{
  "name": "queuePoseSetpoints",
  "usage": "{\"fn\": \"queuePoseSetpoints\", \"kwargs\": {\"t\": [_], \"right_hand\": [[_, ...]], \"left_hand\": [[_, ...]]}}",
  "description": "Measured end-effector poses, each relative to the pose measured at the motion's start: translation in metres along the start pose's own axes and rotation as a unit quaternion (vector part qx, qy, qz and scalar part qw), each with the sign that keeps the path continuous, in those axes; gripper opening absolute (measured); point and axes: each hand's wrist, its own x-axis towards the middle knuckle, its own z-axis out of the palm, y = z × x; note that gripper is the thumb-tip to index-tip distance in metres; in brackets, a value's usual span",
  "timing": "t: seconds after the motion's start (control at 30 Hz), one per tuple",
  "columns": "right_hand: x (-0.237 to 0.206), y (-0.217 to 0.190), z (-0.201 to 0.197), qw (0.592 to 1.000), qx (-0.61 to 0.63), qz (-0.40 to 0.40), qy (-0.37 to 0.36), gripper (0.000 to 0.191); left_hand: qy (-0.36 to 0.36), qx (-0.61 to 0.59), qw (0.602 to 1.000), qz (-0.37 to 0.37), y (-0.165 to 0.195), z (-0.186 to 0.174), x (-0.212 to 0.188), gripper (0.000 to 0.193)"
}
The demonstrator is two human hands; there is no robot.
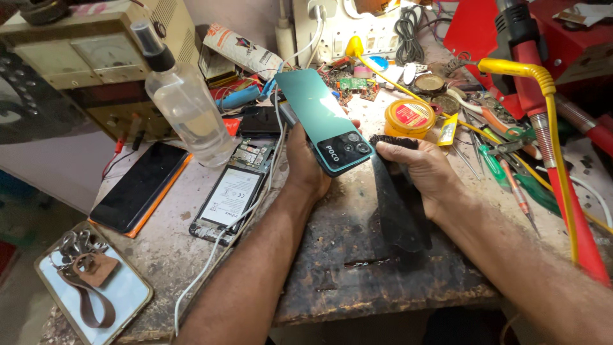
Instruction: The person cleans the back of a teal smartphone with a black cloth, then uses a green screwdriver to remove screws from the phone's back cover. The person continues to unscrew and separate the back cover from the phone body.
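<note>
Worn wooden surface (357, 268): scratched, stained dark, front edge chipped. Pale plastered wall (255, 16) behind, carrying a white switch and socket board (357, 29). Beige metered power unit (96, 57) at the back left. Red equipment housing (562, 38) at the back right. Floor (19, 268) at left dim and blurred. Light even, bright

Over a scarred worktop (357, 268), the left hand (306, 163) grips a teal phone back cover (322, 118) tilted upward, while the right hand (418, 169) holds a black brush (389, 142) just beside its camera end, an opened phone (233, 191) lying nearby.
</note>
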Motion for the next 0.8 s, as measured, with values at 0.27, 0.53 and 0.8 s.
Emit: {"fn": "queuePoseSetpoints", "kwargs": {"t": [0.27,0.53,0.8], "right_hand": [[0.006,0.001,-0.016,0.998,-0.002,0.053,-0.042,0.018],[0.005,-0.011,-0.022,0.987,-0.128,0.067,-0.074,0.017],[0.003,-0.018,-0.025,0.976,-0.158,0.084,-0.121,0.022]], "left_hand": [[-0.015,-0.024,0.999,-0.034,0.005,0.000,-0.002,0.044],[-0.083,0.018,0.992,-0.089,0.011,-0.004,-0.005,0.051],[-0.075,0.029,0.985,-0.150,0.015,0.000,-0.009,0.054]]}}
